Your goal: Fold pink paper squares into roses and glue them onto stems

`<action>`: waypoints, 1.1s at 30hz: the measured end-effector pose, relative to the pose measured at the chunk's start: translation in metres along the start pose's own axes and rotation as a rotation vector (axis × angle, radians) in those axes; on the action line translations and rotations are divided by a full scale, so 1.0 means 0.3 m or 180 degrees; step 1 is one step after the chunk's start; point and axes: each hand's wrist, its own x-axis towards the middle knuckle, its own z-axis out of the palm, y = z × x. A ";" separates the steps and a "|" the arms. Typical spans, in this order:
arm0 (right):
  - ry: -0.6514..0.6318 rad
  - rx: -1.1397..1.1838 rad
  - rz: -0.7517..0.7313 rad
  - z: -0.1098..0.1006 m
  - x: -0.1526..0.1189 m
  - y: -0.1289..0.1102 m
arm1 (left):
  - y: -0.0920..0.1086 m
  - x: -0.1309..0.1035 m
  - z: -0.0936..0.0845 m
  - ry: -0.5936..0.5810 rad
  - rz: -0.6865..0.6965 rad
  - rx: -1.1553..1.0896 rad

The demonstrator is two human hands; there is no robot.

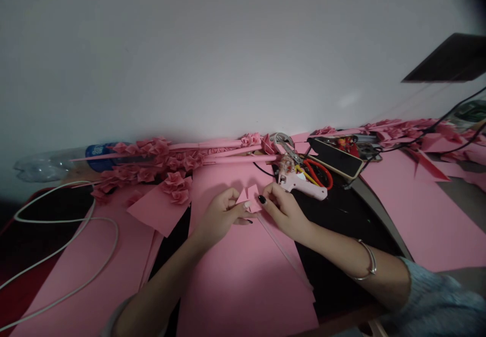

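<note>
A small folded piece of pink paper (253,195) is held between my two hands, above a large pink paper sheet (243,271). My left hand (224,213) pinches its left side, thumb on top and fingers beneath. On its right edge, the thumb and fingers of my right hand (284,210) are closed. Just beyond my right hand lies a pink glue gun (304,186). Several folded pink paper roses (176,187) rest to the left, some on a square of pink paper (155,208).
Rolled pink paper stems (228,149) lie along the wall. Orange-handled pliers (321,172) and a phone (336,157) are at the right. A plastic bottle (49,164) lies far left, with a white cable (114,230) looping over more pink sheets.
</note>
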 end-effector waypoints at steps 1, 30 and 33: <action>-0.0093 -0.0049 0.0023 0.002 0.001 0.001 | 0.000 0.000 0.000 -0.0010 0.0000 0.0014; -0.0396 -0.0114 -0.0184 -0.002 0.014 -0.010 | -0.017 -0.005 0.005 -0.0376 0.0150 0.0311; -0.0375 -0.0113 -0.0146 0.001 0.012 -0.003 | -0.016 -0.006 0.008 -0.0377 0.0131 0.0333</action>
